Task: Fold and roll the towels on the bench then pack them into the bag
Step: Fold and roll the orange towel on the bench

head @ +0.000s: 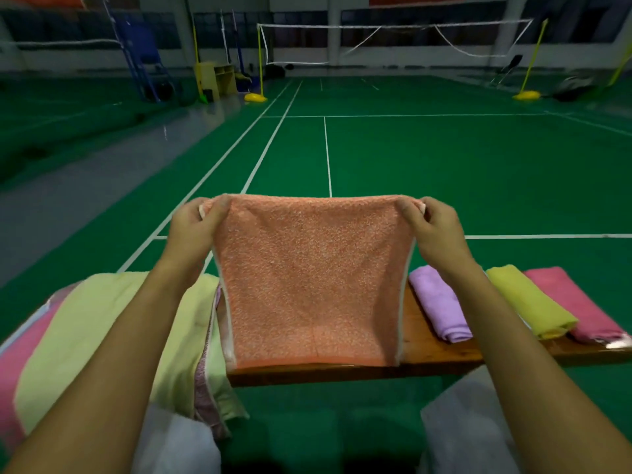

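An orange towel [313,278] hangs stretched flat in front of me, its lower edge reaching the wooden bench [427,350]. My left hand [196,230] pinches its upper left corner and my right hand [434,227] pinches its upper right corner. On the bench to the right lie three rolled towels side by side: a purple one [437,302], a yellow one [530,301] and a pink one [578,302]. A pile of unfolded towels, light green [99,336] over pink [13,378], covers the bench's left end. No bag is in view.
The bench stands on a green badminton court [410,159] with white lines. A net on yellow posts [260,59] spans the far end. My knees in light trousers [461,425] sit just below the bench's front edge.
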Demonstrator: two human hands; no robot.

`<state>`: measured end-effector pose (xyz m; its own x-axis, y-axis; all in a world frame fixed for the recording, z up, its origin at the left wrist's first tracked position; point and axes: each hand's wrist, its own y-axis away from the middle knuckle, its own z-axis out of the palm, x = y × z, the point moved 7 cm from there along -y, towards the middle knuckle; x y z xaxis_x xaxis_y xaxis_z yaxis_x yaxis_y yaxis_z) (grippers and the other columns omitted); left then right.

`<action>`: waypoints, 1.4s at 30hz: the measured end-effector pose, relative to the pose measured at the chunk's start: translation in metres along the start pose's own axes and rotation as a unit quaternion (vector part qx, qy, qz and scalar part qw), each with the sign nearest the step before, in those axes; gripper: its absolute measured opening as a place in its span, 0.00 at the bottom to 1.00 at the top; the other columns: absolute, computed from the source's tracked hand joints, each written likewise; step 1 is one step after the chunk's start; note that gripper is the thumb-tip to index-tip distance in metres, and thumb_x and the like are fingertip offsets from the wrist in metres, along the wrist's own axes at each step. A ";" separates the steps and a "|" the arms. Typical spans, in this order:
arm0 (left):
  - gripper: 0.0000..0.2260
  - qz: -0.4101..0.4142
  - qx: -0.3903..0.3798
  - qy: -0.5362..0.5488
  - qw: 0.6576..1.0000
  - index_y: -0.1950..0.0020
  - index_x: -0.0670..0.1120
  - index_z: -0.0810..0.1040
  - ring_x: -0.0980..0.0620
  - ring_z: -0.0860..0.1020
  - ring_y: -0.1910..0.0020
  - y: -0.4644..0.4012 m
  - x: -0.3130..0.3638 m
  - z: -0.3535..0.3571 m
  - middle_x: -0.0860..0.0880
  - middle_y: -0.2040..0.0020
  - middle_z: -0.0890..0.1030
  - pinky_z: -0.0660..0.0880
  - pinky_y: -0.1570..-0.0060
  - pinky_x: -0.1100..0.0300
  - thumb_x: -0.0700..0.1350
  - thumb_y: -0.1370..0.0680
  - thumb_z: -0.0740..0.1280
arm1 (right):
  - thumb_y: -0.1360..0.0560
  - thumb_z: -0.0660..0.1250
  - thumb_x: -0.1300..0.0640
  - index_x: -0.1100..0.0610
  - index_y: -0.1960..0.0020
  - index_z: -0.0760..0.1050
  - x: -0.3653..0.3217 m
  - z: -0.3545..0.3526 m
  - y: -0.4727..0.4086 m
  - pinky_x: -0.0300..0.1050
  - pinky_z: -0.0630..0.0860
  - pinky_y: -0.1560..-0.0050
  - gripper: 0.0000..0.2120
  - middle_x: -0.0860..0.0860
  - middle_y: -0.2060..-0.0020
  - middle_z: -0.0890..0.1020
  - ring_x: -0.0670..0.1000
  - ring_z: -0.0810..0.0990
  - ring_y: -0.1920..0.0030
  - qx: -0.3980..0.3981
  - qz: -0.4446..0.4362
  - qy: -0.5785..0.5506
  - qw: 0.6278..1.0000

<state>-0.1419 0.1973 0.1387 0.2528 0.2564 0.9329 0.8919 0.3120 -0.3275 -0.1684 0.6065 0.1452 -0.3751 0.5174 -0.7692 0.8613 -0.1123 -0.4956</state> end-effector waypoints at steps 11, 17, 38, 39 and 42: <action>0.21 0.129 0.041 -0.060 0.989 0.61 0.36 0.77 0.53 0.70 0.67 0.038 0.075 -0.027 0.44 0.65 0.74 0.68 0.69 0.58 0.51 0.18 0.73 | 0.17 0.69 0.46 0.57 0.71 0.63 -0.048 -0.056 0.028 0.47 0.53 0.70 0.29 0.50 0.73 0.58 0.46 0.55 0.71 0.055 -0.016 -0.064 0.996; 0.25 0.010 -0.001 -0.133 0.991 0.65 0.39 0.72 0.50 0.63 0.70 0.008 0.008 -0.006 0.45 0.68 0.66 0.58 0.69 0.58 0.57 0.17 0.69 | 0.20 0.70 0.41 0.55 0.74 0.59 0.006 -0.011 -0.009 0.51 0.56 0.70 0.33 0.52 0.77 0.59 0.51 0.57 0.74 -0.011 0.093 0.084 0.992; 0.18 -0.123 -0.049 -0.412 0.901 0.55 0.52 0.78 0.47 0.81 0.55 -0.063 -0.216 0.066 0.53 0.58 0.82 0.78 0.53 0.50 0.66 0.19 0.66 | 0.19 0.67 0.48 0.58 0.36 0.80 0.226 0.153 -0.022 0.56 0.75 0.35 0.17 0.61 0.38 0.81 0.65 0.78 0.36 -0.121 0.232 0.246 0.933; 0.18 -0.123 -0.057 -0.392 0.910 0.56 0.52 0.79 0.47 0.82 0.56 -0.056 -0.211 0.067 0.53 0.59 0.83 0.80 0.52 0.49 0.65 0.19 0.66 | 0.19 0.67 0.50 0.59 0.37 0.80 0.221 0.147 -0.013 0.56 0.76 0.36 0.16 0.60 0.40 0.82 0.64 0.80 0.38 -0.133 0.228 0.250 0.931; 0.17 -0.124 -0.095 -0.315 0.936 0.56 0.50 0.81 0.51 0.85 0.62 -0.032 -0.195 0.071 0.54 0.62 0.86 0.83 0.53 0.46 0.63 0.18 0.68 | 0.24 0.65 0.48 0.58 0.49 0.81 0.201 0.132 0.025 0.53 0.81 0.46 0.14 0.56 0.53 0.86 0.61 0.85 0.48 -0.203 0.235 0.290 0.905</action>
<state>-0.2462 0.2026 -0.0432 -0.1892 0.7046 0.6839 0.9595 0.2806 -0.0236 -0.2672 0.5956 -0.0748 0.2074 0.8646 -0.4576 0.9781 -0.1753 0.1120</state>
